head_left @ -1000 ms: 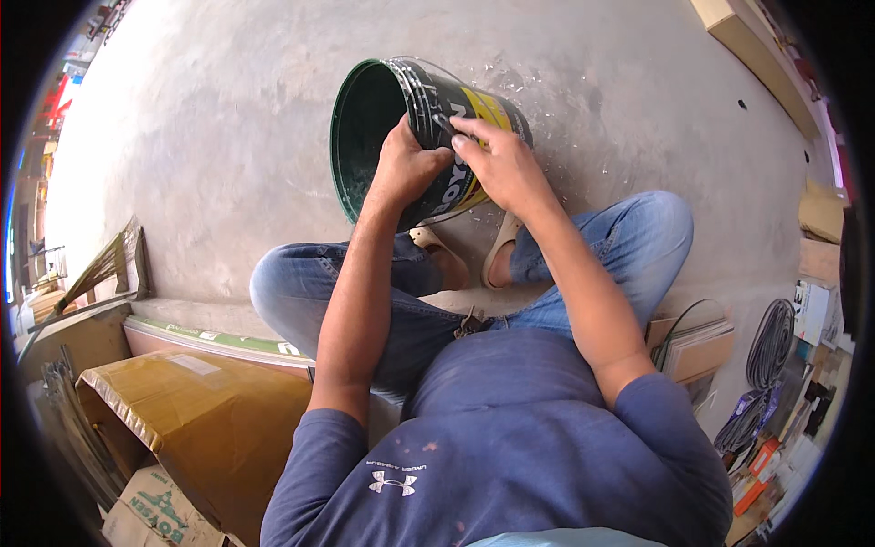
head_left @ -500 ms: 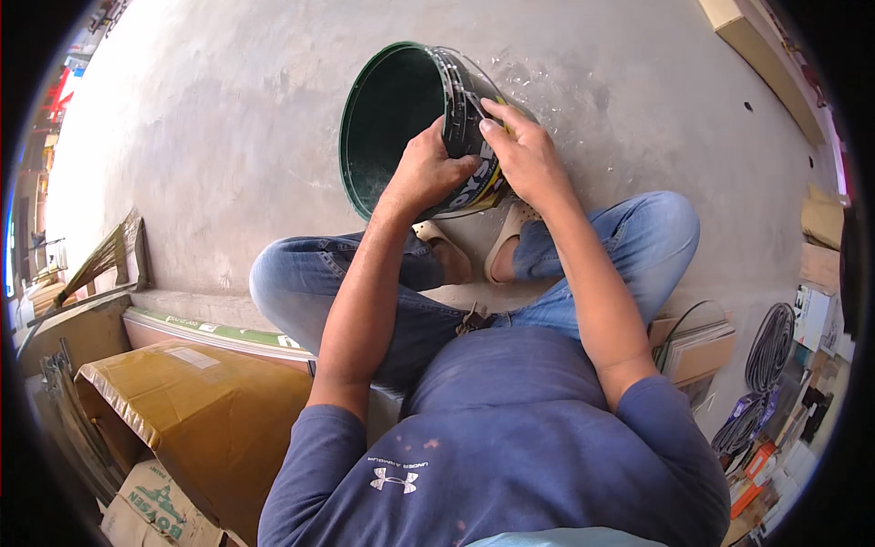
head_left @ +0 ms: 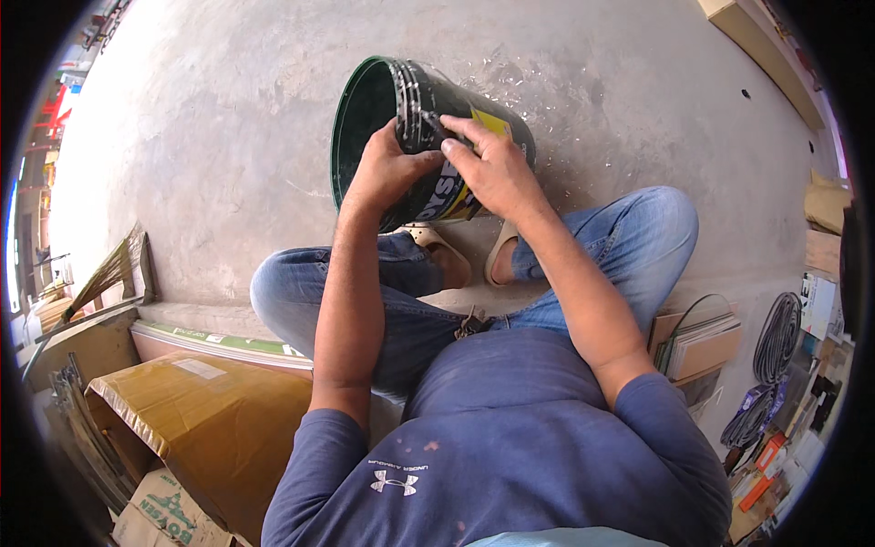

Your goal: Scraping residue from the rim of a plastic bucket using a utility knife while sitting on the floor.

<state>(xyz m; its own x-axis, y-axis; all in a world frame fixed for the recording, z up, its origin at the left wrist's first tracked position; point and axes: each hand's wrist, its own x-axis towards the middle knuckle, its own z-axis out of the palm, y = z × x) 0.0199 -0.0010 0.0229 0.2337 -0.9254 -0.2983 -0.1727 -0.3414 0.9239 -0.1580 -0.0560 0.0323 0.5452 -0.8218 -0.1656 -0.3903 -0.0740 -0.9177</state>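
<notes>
A dark green plastic bucket (head_left: 365,118) with a printed yellow-and-white label lies tilted on its side on the floor before my feet, its mouth turned to the left. White specks mark the ridged band below its rim. My left hand (head_left: 387,171) grips the rim, fingers inside and thumb on the outer wall. Against the ridges, my right hand (head_left: 492,169) has index finger and thumb pinched around something small and dark, too hidden to name. White flakes (head_left: 547,109) lie scattered on the concrete right of the bucket.
I sit low with knees spread. At left stand a broom (head_left: 114,269), a brown cardboard box (head_left: 219,410) and flat boards (head_left: 219,346). To the right are stacked panels (head_left: 706,342), coiled black cable (head_left: 775,337) and mixed supplies. A long tan box (head_left: 766,55) lies far right.
The bucket has turned and shifted slightly left and nearer, showing more of its outer wall. Both hands have moved left and down with it, the left still on the rim.
</notes>
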